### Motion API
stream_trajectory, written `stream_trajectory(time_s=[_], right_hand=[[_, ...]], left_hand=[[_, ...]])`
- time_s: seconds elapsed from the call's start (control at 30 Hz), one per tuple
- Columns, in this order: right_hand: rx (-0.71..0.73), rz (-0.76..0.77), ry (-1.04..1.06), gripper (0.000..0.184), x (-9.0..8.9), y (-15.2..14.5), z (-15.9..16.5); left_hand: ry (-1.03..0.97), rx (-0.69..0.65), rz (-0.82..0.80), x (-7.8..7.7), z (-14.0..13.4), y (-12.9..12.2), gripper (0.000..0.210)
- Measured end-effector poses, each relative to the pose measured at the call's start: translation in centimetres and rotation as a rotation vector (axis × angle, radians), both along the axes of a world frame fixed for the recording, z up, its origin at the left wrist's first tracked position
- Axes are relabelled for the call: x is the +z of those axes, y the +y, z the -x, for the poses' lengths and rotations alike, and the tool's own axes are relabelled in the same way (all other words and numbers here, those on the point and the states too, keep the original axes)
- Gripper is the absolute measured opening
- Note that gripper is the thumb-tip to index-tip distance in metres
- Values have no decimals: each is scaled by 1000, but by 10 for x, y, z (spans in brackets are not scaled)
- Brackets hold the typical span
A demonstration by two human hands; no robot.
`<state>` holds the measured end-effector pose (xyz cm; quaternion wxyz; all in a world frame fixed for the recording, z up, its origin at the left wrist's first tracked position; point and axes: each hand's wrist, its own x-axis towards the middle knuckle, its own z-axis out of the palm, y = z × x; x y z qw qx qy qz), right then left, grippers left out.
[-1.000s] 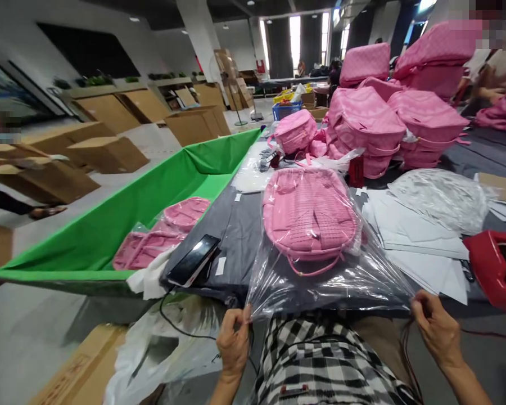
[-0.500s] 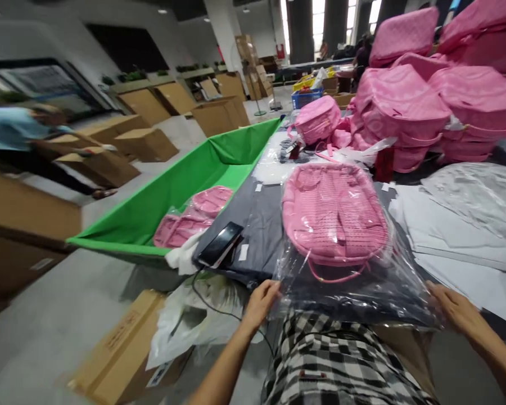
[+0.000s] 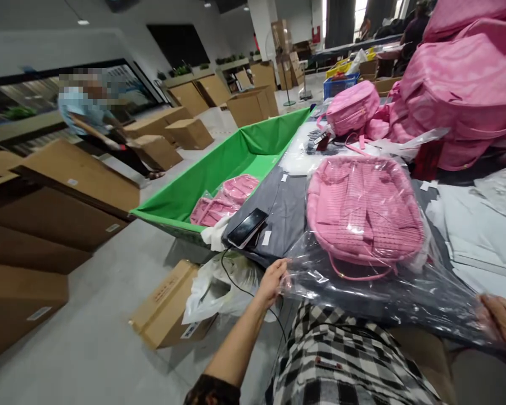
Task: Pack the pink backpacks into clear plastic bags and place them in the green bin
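Note:
A pink backpack [image 3: 365,211] lies on the dark-covered table inside a clear plastic bag [image 3: 388,295], its top loop toward me. The bag's near end is stretched flat between my hands. My left hand [image 3: 274,281] pinches the left corner of that end at the table's front edge. On the far right, my right hand [image 3: 504,318] is closed on the right corner, partly cut off by the frame edge. A phone [image 3: 247,228] rests on the table left of the backpack.
Left of the table stands a green fabric bin [image 3: 219,157] holding wrapped pink bags [image 3: 224,201]. Pink backpacks [image 3: 464,95] pile up at the back right, near white sheets [image 3: 476,219]. Cardboard boxes [image 3: 59,208] cover the floor at left, where a person [image 3: 88,109] stands.
My hands have drawn farther apart, pulling the bag's near end wider. The view has turned left, and the person at left is more upright.

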<state>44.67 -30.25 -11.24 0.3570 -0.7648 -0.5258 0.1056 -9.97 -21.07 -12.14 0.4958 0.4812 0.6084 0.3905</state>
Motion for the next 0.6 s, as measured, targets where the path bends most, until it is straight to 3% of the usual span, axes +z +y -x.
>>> stream_trajectory(time_s=[0.07, 0.1, 0.2, 0.27, 0.3, 0.37, 0.47, 0.6], right_hand=[[-1, -34, -38, 55, 6, -15, 3], [11, -64, -85, 54, 8, -24, 7], [156, -184, -247, 39, 17, -45, 19], [260, -231, -216, 29, 25, -51, 28], [261, -225, -158, 28, 30, -52, 31], [143, -159, 0, 32, 40, -51, 39], [-112, -138, 191, 38, 50, -40, 56], [-282, -527, 472, 43, 51, -5, 86]], left_hand=[[152, -33, -155, -1, 14, -2, 55], [309, -68, -314, -2, 20, -4, 44], [829, -305, -976, -3, 35, -7, 36], [934, -476, -1252, -1, 39, -6, 45], [913, -536, -1287, 0, 40, -5, 45], [781, -586, -1154, 5, 40, -3, 37], [462, -520, -816, 12, 37, -2, 36], [100, -293, -587, 22, 20, 0, 45]])
